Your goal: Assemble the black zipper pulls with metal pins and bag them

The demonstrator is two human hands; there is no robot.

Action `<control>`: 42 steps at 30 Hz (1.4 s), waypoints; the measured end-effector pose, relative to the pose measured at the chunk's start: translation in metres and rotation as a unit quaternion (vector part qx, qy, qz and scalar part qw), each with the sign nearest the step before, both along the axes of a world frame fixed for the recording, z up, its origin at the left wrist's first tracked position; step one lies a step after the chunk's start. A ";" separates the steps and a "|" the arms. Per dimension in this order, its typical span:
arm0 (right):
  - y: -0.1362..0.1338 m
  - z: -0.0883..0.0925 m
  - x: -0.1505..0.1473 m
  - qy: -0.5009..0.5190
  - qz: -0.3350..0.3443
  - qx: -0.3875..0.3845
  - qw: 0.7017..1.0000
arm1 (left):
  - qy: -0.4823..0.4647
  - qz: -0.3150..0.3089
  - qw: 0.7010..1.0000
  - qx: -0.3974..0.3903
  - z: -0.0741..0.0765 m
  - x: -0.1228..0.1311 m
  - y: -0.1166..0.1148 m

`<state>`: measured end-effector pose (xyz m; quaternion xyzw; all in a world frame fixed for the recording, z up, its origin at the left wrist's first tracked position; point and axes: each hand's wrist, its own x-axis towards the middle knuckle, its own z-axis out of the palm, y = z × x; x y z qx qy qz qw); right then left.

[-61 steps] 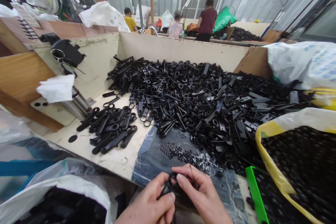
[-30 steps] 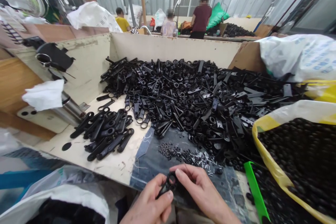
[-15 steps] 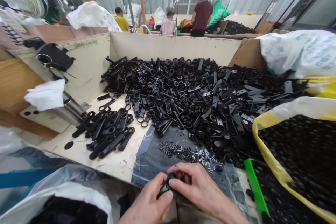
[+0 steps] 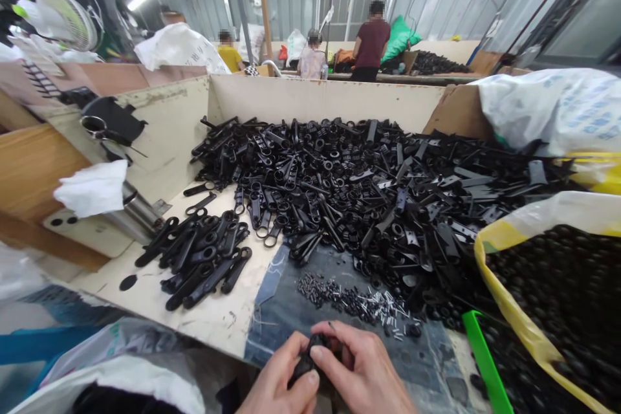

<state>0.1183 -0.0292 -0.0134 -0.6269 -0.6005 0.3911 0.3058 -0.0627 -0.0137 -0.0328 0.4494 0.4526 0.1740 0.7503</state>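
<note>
At the bottom centre, my left hand [image 4: 286, 375] grips a small black plastic part [image 4: 305, 362], thumb laid along it. My right hand [image 4: 356, 362] is closed on the upper end of the same part, with thumb and fingers pinching it; its far side is hidden by the fingers. Both hands are over the near edge of a dark blue cloth [image 4: 276, 317]. On that cloth, just beyond the fingers, lie small black pieces [image 4: 320, 290] and silvery pins [image 4: 385, 310]. To the left is a group of black handle-like parts with ring ends [image 4: 208, 252].
A large heap of black plastic parts [image 4: 330, 174] fills the walled bench. On the right are an open sack of black pieces [image 4: 557, 284] and a green tray edge [image 4: 485, 356]. A metal cylinder fixture [image 4: 138, 210] stands left. Several people work in the background.
The camera view has tilted up slightly, so the scene sits lower in the picture. Both hands keep hold of the black part, with only slight finger movement.
</note>
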 end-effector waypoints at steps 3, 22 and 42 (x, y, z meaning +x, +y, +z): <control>0.002 0.006 0.011 0.023 0.042 -0.002 0.999 | -0.006 -0.004 1.000 0.006 -0.002 -0.012 0.005; 0.040 -0.019 -0.004 -0.277 0.028 0.140 0.950 | 0.430 -0.070 0.806 0.400 0.037 0.021 0.069; 0.015 -0.020 0.014 -0.217 0.040 0.171 0.960 | 0.403 -0.059 0.814 0.414 0.024 -0.004 0.050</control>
